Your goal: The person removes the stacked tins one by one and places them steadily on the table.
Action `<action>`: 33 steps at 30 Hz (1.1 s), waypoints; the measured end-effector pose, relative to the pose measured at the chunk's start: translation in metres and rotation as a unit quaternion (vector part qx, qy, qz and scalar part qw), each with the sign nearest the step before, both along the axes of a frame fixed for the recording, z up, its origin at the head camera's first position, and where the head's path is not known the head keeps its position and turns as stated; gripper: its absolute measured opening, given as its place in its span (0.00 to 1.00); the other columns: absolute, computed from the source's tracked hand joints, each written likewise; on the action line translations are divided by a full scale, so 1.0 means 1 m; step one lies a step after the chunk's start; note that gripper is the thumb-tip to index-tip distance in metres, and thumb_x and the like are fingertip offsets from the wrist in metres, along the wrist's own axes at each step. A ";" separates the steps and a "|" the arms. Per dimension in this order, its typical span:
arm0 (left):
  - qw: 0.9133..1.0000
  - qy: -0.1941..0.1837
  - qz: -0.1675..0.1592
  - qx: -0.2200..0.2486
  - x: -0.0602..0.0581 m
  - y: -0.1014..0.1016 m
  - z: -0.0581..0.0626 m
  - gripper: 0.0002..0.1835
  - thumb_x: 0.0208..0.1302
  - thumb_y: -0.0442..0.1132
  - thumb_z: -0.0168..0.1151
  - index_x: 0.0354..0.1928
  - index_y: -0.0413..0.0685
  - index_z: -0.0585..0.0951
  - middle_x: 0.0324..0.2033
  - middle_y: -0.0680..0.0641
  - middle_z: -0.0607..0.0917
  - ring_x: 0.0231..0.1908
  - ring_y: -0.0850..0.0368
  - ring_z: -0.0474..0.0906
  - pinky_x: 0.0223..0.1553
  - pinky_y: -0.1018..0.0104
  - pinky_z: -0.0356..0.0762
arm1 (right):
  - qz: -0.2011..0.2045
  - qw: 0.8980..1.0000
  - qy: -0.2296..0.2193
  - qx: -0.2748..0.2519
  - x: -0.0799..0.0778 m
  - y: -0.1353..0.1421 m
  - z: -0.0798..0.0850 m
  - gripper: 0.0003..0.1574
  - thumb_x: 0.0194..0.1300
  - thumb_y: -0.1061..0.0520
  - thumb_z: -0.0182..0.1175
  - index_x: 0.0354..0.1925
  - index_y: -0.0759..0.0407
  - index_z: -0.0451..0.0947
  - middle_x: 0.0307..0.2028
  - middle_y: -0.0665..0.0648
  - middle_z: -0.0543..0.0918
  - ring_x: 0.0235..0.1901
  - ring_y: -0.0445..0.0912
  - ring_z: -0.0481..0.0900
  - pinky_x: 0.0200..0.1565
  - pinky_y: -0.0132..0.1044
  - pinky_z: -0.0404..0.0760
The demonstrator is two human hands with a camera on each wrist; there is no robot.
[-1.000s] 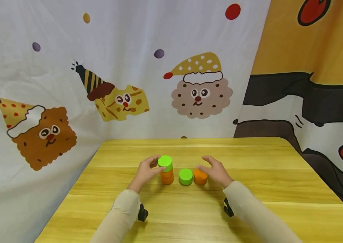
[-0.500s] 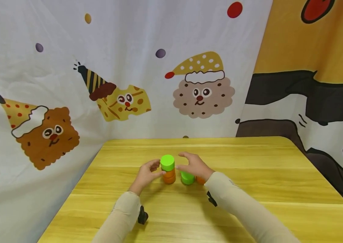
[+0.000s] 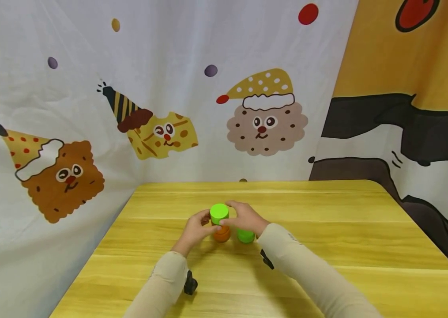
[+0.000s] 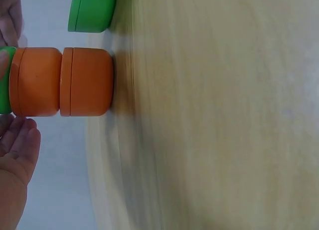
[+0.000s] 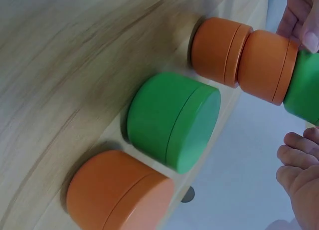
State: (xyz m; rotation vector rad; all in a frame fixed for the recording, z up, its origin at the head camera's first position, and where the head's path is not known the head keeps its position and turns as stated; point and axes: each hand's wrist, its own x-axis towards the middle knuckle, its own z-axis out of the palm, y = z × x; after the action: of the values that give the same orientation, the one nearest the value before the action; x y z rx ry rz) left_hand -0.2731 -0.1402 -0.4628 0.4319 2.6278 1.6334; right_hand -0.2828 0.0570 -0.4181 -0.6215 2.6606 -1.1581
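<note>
A tower of three small round lidded tubs stands on the table: a green tub on top of two orange tubs. From the left, my left hand cups the tower's upper part, its thumb at the front touching near the green tub's lower edge. Opposite, my right hand curves loosely about the green tub, thumb in front. The right wrist view shows its fingertips slightly apart from that tub. A loose green tub sits right of the tower, partly under my right hand.
Another loose orange tub rests beside the loose green one, hidden from the head view by my right arm. The wooden table ends at a white curtain with printed cartoon figures behind it.
My right hand has moved left from the loose orange tub to the tower's top green tub. My left hand stays at the tower, its thumb now further across the front.
</note>
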 end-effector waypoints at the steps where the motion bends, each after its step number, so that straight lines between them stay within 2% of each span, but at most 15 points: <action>1: 1.000 -0.002 0.001 0.000 0.000 0.000 0.000 0.32 0.52 0.43 0.70 0.60 0.44 0.73 0.54 0.43 0.77 0.54 0.47 0.73 0.59 0.52 0.70 | 0.001 1.000 -0.001 0.000 0.000 -0.001 0.000 0.45 0.58 0.42 0.64 0.66 0.60 0.61 0.64 0.61 0.67 0.63 0.57 0.63 0.61 0.54 0.65; 10: 1.000 -0.007 -0.003 0.000 0.002 0.001 -0.002 0.31 0.54 0.41 0.69 0.59 0.39 0.72 0.51 0.39 0.78 0.53 0.43 0.73 0.57 0.48 0.69 | 0.003 1.000 0.007 0.001 0.000 -0.004 0.001 0.45 0.57 0.42 0.64 0.66 0.60 0.61 0.63 0.61 0.68 0.62 0.57 0.65 0.61 0.54 0.66; 21: 1.000 -0.017 0.011 -0.005 0.000 0.004 -0.003 0.29 0.53 0.44 0.70 0.57 0.41 0.75 0.49 0.42 0.80 0.52 0.46 0.75 0.56 0.51 0.72 | 0.000 1.000 0.019 -0.005 0.001 -0.006 -0.002 0.40 0.60 0.44 0.61 0.65 0.60 0.63 0.62 0.61 0.69 0.62 0.58 0.66 0.60 0.53 0.67; 33: 1.000 -0.016 0.016 -0.008 -0.001 0.005 -0.003 0.28 0.52 0.44 0.70 0.55 0.42 0.77 0.47 0.43 0.81 0.50 0.48 0.76 0.54 0.52 0.74 | 0.004 0.999 0.002 -0.032 0.003 -0.007 -0.003 0.33 0.62 0.47 0.59 0.62 0.55 0.65 0.60 0.57 0.71 0.62 0.53 0.67 0.60 0.51 0.68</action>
State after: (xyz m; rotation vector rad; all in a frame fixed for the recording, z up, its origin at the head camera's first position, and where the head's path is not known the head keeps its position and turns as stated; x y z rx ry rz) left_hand -0.2737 -0.1356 -0.4656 0.3620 2.6358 1.6120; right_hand -0.2795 0.0505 -0.4207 -0.6449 2.6308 -1.2450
